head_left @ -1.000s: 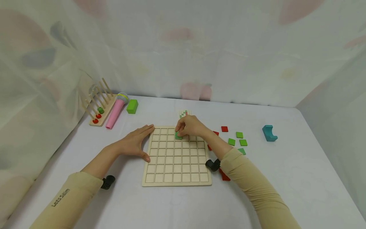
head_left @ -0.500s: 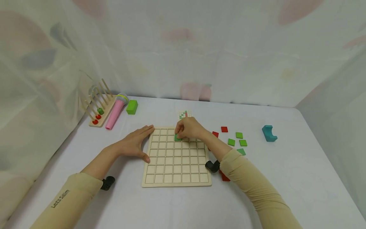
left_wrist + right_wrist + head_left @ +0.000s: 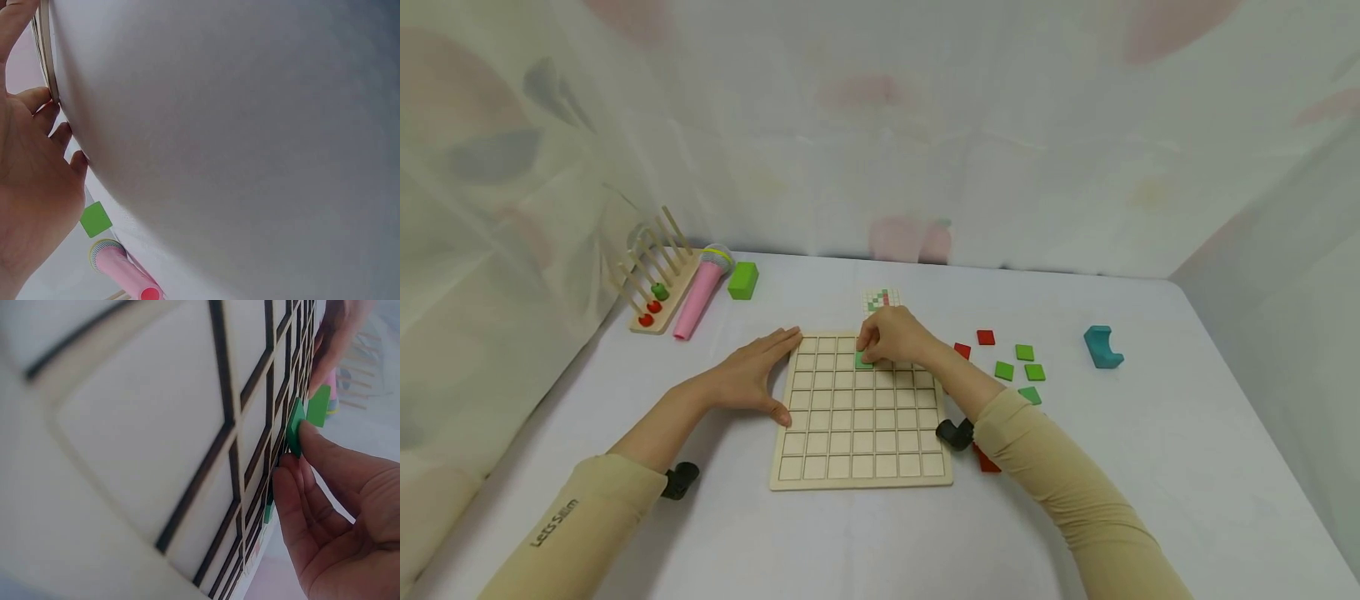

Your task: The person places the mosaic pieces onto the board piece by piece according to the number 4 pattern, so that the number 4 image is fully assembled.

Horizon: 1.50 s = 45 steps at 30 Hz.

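Note:
A pale wooden grid board [image 3: 838, 421] lies on the white table. My right hand [image 3: 897, 335] pinches a square green tile [image 3: 862, 361] over the second row of cells from the far edge. In the right wrist view my thumb presses the green tile [image 3: 294, 428], which stands tilted at the grid. Partly hidden behind the fingertips there, another green piece [image 3: 268, 511] shows. My left hand [image 3: 751, 371] rests spread along the board's left edge, thumb and fingertips at the rim.
Right of the board lie several green tiles [image 3: 1004, 371] and red tiles [image 3: 986, 337], some behind the right forearm. A small pattern card [image 3: 880, 298] is beyond the board. Back left are a pegged wooden rack [image 3: 658, 310], pink microphone [image 3: 697, 298] and green block [image 3: 743, 281]; a teal piece [image 3: 1100, 348] stands far right.
The right hand has dipped very slightly with the green tile, over the same part of the board. The left hand stays where it was.

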Motion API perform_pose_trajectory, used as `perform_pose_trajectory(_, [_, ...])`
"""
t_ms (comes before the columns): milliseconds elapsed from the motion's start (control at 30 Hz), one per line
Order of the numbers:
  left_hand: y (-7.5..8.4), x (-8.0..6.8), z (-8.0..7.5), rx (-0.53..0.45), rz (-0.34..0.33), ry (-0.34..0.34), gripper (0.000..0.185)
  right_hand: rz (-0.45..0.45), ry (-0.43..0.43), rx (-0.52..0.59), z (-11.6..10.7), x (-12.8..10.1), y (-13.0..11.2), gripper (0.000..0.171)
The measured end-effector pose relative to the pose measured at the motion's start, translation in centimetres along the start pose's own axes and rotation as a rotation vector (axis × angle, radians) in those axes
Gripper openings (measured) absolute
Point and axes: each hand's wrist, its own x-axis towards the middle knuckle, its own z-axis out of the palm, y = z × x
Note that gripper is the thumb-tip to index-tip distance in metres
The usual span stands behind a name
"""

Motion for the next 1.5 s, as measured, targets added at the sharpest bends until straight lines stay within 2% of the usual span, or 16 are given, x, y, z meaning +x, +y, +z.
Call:
perform_pose_trajectory(367, [-0.1,0.1,0.1,-0.005,0.01,0.006,0.137,-0.018,0.005,-0.042,-0.2,0.0,0.1,0.007])
perform_pose_trajectory(500, [-0.1,0.2,0.1,-0.003,0.016,0.01,0.137,-0.023,0.03,-0.059,-1.2,-0.3,0.3,0.01])
perform_pose_trajectory(600, [0.0,0.2,0.1,-0.001,0.02,0.011,0.137,-0.011,0.048,-0.025,-2.3,-0.8,0.8,0.013])
perform_pose_trajectory(767, [0.2,0.1,-0.1,0.003,0.023,0.013,0.136,0.01,0.083,0.014,-4.6,-2.1,2.6,0.016])
perform_pose_trajectory(967, [0.1,0.0,-0.2,0.009,0.012,0.011,0.136,0.08,0.109,-0.01,-6.8,-4.2,5.4,0.02])
perform_pose_trajectory(1267, [-0.1,-0.2,-0.2,0.019,0.019,0.019,0.137,0.176,0.118,-0.051,-8.9,-7.1,9.9,0.024])
perform_pose_trajectory(1500, [0.0,-0.1,0.0,0.006,0.02,0.015,0.137,0.237,0.091,-0.061,-10.4,-9.6,11.8,0.025])
